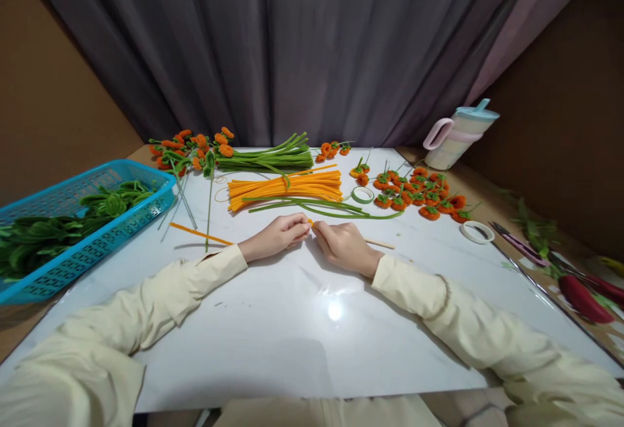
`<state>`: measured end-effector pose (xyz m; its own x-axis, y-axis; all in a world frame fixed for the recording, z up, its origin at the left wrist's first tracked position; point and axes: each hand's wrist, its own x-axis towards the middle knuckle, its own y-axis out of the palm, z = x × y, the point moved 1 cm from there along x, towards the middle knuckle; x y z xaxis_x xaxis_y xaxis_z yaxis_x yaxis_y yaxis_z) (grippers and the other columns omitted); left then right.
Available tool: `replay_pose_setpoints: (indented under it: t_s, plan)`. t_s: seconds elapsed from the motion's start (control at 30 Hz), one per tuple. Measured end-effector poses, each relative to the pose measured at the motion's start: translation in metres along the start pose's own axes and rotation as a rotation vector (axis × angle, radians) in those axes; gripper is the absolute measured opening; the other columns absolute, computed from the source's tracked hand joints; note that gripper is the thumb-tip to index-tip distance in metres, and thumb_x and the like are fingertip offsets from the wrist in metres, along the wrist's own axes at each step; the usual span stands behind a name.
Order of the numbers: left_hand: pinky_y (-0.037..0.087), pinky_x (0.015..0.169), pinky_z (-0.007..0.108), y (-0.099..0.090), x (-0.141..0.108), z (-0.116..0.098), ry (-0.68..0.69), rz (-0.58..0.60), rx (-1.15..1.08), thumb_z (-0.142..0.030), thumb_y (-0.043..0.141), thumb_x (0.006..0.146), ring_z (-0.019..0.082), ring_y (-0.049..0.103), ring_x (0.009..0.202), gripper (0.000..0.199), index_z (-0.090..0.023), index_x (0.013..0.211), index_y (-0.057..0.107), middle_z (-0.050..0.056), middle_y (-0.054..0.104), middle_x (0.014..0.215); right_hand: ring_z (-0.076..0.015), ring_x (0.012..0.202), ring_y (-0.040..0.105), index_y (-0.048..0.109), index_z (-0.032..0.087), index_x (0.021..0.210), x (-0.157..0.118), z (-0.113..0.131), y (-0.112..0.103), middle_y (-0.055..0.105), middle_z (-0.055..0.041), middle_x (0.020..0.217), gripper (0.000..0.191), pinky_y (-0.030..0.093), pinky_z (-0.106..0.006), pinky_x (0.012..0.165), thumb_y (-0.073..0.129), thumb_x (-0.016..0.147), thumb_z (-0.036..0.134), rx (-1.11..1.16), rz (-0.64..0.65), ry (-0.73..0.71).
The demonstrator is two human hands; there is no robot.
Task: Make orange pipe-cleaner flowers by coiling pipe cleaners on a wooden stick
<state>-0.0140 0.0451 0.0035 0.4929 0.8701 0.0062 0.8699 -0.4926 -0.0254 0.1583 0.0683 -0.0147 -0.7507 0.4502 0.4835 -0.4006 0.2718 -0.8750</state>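
My left hand (279, 237) and my right hand (342, 245) meet above the middle of the white table. Their fingertips pinch a small piece of orange pipe cleaner (311, 222); most of it is hidden by the fingers. An orange length (199, 233) sticks out to the left behind my left wrist. From behind my right hand a thin pale wooden stick (381, 244) shows; I cannot tell whether the hand holds it. Just beyond lie a bundle of orange pipe cleaners (285, 188) and several loose green pipe cleaners (322, 206).
A blue basket (97, 245) with green leaf pieces stands left. Green pipe cleaners (268, 159) lie at the back. Orange flowers (414, 186), green tape (362, 195) and white tape (476, 232) are right. Beyond are a tumbler (458, 138) and scissors (519, 244).
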Motion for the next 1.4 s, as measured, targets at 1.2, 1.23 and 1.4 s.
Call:
replay_pose_setpoints:
  t_s: [1.2, 1.23, 1.4]
  plan:
    - [0.052, 0.064, 0.026, 0.0, -0.009, 0.015, 0.607, -0.308, 1.422, -0.018, 0.033, 0.093, 0.017, 0.066, 0.075, 0.021, -0.012, 0.101, 0.052, 0.008, 0.067, 0.089, -0.0125, 0.059, 0.055, 0.051, 0.017, 0.094, 0.004, 0.002, -0.002, 0.065, -0.0034, 0.075, 0.016, 0.03, -0.022, 0.054, 0.037, 0.092, 0.024, 0.177, -0.013, 0.242]
    - [0.052, 0.063, 0.026, 0.0, -0.009, 0.016, 0.606, -0.31, 1.453, -0.018, 0.033, 0.093, 0.017, 0.066, 0.074, 0.022, -0.012, 0.102, 0.052, 0.008, 0.067, 0.087, -0.0125, 0.06, 0.055, 0.051, 0.017, 0.093, 0.004, 0.002, -0.002, 0.065, -0.0035, 0.075, 0.016, 0.03, -0.022, 0.054, 0.037, 0.092, 0.023, 0.17, -0.008, 0.234]
    - [0.05, 0.056, 0.024, 0.0, -0.009, 0.018, 0.57, -0.267, 1.609, -0.015, 0.032, 0.091, 0.016, 0.065, 0.069, 0.028, -0.008, 0.112, 0.05, 0.009, 0.066, 0.083, -0.0126, 0.062, 0.055, 0.05, 0.017, 0.09, 0.004, 0.003, -0.003, 0.064, -0.0037, 0.075, 0.016, 0.03, -0.022, 0.055, 0.035, 0.093, 0.022, 0.144, -0.001, 0.199]
